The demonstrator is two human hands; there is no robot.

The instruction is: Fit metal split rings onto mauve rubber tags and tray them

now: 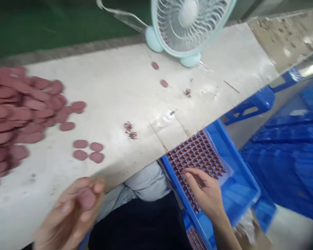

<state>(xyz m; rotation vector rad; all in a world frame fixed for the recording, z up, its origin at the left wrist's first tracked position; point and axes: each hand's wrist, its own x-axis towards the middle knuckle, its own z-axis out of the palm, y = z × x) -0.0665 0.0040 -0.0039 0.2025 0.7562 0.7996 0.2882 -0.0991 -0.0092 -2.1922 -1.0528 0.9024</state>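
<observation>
My left hand (70, 211), at the lower left over the white table (112, 86), has its fingers curled round a pinkish-red oval piece (86, 198). Above it on the table lie several similar ovals (80, 155) in a small group, beside a large heap of them (21, 111). At the lower right, my right hand (205, 191) is over a blue tray (234, 194) holding rows of small dark red pieces (195, 156). Its thumb and forefinger are pinched together at the rows; whatever may be between the tips is too small to name.
A light blue fan (189, 14) stands at the table's back edge. Two small clusters of metallic bits (130, 131) and two loose ovals (164, 83) lie mid-table. Stacked blue trays (289, 139) are at the right, and my lap (146, 182) is below the table edge.
</observation>
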